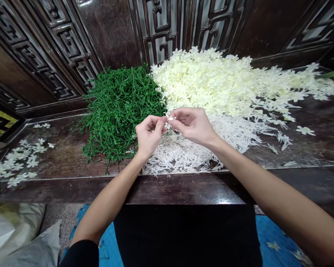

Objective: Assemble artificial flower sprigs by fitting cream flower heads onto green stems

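My left hand (pixel 149 136) and my right hand (pixel 194 126) meet fingertip to fingertip over the bench. A small white artificial flower piece (pixel 170 118) shows between the right thumb and forefinger. The left thumb and forefinger are pinched right beside it; what they hold is hidden. Left of my hands lies a heap of thin green plastic stems (pixel 119 107). Behind the right hand rises a big pile of cream-white fabric blossoms (pixel 211 81). Under the wrists, thin white stamen-like pieces (pixel 180 155) spread toward the bench's front edge.
The dark wooden bench (pixel 64 155) has a carved lattice back (pixel 117 33). Several loose white blossoms (pixel 19 163) lie at its left end, and a single blossom (pixel 305 130) at the right. Pale sacks (pixel 25 237) stand on the floor at lower left, near blue material (pixel 278 241).
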### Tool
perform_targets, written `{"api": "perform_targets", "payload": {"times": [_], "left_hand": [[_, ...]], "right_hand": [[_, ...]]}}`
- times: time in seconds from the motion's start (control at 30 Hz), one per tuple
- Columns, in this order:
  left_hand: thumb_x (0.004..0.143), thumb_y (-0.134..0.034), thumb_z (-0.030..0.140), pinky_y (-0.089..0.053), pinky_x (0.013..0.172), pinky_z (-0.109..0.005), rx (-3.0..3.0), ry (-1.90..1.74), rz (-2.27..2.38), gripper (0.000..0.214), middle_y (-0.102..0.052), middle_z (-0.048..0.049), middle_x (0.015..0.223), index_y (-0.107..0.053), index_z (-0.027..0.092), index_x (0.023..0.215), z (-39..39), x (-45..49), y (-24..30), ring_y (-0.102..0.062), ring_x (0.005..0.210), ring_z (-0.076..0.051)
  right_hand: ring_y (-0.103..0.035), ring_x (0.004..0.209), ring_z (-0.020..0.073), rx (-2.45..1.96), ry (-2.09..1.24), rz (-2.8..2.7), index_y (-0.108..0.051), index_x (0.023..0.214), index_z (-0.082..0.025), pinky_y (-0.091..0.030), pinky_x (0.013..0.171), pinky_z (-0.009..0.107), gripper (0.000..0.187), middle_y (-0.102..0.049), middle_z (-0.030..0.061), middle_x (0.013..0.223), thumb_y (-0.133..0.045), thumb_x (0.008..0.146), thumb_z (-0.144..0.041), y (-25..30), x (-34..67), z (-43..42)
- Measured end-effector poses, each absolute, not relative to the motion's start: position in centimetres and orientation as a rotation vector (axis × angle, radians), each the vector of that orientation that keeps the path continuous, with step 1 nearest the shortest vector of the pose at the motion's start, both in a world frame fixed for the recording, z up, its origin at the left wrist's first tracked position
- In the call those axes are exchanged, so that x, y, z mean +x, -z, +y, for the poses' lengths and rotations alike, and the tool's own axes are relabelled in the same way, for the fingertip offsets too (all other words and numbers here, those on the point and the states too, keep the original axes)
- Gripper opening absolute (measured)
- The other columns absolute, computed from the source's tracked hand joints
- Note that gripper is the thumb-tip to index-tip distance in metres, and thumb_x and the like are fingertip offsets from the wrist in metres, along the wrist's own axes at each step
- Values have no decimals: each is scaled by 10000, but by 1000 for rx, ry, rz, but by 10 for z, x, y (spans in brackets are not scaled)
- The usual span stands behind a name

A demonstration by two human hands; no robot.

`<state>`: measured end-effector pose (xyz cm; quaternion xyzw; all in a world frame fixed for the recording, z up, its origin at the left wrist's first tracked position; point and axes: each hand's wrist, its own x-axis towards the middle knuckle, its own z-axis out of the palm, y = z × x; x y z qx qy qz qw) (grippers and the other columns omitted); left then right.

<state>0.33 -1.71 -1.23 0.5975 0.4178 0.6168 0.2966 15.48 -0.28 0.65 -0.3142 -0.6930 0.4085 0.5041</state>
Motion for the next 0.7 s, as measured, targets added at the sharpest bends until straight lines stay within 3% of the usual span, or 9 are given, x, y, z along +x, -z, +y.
{"api": "perform_targets", "payload": {"times": [0.13,0.23,0.3,0.37,0.53,0.7], "left_hand": [[866,-584,624,-447,449,-224,1593,-1452,1097,487,-582,2,527,-598,189,648,-12,-1,12,-534,455,-88],[846,-546,694,-412,395,-221,1495,-1433,1120,550,-556,1,495,-529,201,603,-7,-6,12,-508,413,-88],[837,-509,735,-383,361,-223,1400,-1461,1140,577,-547,1,473,-466,215,592,-3,-10,10,-493,382,-90],[837,-475,758,-371,343,-227,1336,-1468,1147,582,-549,0,470,-434,225,608,-1,-14,7,-492,367,-94],[814,-610,679,-380,356,-212,1320,-1441,1133,508,-569,18,526,-405,231,693,1,-19,0,-531,407,-88],[697,-824,436,-406,396,-199,1382,-1395,1117,559,-579,50,615,-299,244,734,3,-20,4,-526,465,-68]], "right_hand": [[-650,717,155,-759,-969,-1664,-696,889,-161,-555,689,331,242,-708,42,820,-724,816,-390,-11,159,0],[-653,747,158,-850,-985,-1763,-697,1008,-150,-540,677,332,327,-720,72,874,-625,897,-449,-13,169,7],[-645,733,166,-974,-934,-1926,-718,918,-157,-528,671,360,313,-723,83,846,-556,940,-424,-10,177,14],[-649,740,182,-1065,-916,-2067,-726,860,-169,-532,660,380,207,-728,90,853,-639,884,-356,-5,183,21],[-676,782,224,-1073,-1008,-2338,-747,865,-197,-557,687,430,146,-740,80,897,-746,767,-305,7,185,25],[-683,743,216,-1129,-1006,-2325,-756,872,-188,-562,675,424,134,-745,75,864,-682,764,-160,9,181,23]]}}
